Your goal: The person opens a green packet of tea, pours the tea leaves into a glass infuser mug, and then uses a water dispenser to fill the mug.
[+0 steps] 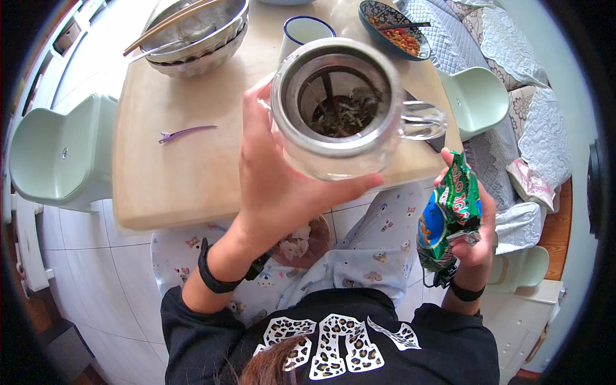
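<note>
My left hand (276, 178) grips a glass teapot (332, 166) by its side and tilts it so that its open mouth faces me. Inside the metal rim sits a strainer (308, 96) with wet-looking dark tea leaves (349, 118) at the bottom. The teapot's clear glass handle (426, 120) points right, and no lid is on it. In my right hand (486, 231) is a crumpled green foil packet (450, 211) with a blue patch and printed writing, held off the table's right corner. Whether the packet is open is not visible.
On the wooden table (183, 183) are stacked metal bowls (197, 62) with chopsticks (173, 21), a purple hair clip (187, 134), a blue-rimmed white mug (308, 31) and a dark bowl of food (397, 36). Pale green stools (53, 149) flank it. A waste bin (322, 240) stands between my knees.
</note>
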Tool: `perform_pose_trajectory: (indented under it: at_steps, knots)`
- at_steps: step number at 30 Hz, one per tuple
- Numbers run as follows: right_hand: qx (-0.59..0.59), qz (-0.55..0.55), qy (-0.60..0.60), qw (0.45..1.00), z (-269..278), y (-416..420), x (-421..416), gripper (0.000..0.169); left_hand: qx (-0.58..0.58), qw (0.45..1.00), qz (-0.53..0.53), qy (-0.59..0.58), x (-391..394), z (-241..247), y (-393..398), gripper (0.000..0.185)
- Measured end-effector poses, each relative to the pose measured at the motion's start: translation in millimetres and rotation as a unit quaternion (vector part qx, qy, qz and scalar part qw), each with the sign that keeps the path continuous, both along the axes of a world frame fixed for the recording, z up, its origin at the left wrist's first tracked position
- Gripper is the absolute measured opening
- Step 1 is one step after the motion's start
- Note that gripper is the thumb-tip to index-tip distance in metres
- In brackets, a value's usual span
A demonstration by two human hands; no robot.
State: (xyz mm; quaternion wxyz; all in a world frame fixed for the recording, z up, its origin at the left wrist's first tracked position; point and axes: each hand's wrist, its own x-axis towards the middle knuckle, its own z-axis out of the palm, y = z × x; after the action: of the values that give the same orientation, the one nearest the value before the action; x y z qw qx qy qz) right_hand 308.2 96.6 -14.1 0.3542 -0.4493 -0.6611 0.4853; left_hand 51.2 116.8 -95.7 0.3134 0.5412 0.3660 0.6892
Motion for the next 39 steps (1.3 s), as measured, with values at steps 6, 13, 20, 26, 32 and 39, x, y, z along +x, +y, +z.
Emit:
perform_pose_trajectory:
  at_steps: [6, 13, 20, 26, 32, 39]
  knots:
    - [-0.079, 0.071, 0.047, 0.993, -8.2, -9.3, -12.8, 0.099, -0.055, 0.983, 0.099, 0.146, -5.6, -8.0, -9.2, 0.096]
    - [-0.027, 0.13, 0.019, 0.991, -69.8, -24.4, -26.1, 0.086, -0.069, 0.968, 0.122, 0.207, -4.4, -18.6, -2.4, 0.099]
    - [-0.132, 0.129, 0.099, 0.978, -112.6, -37.7, -28.6, 0.084, -0.051, 0.928, 0.222, 0.297, -1.6, -9.1, -45.2, 0.088]
    - [-0.12, 0.084, 0.109, 0.983, -159.0, -71.1, -27.8, 0.077, -0.169, 0.945, 0.007, 0.279, 11.7, -51.6, -164.5, 0.054]
    - [-0.235, 0.026, 0.11, 0.965, -237.9, -96.2, -27.0, 0.07, -0.416, 0.892, -0.124, 0.122, 56.7, -115.0, -182.6, 0.079]
    - [-0.365, 0.015, 0.122, 0.923, -304.4, -83.3, -31.7, 0.059, -0.47, 0.859, -0.068, 0.191, 83.2, -177.1, -171.0, 0.087]
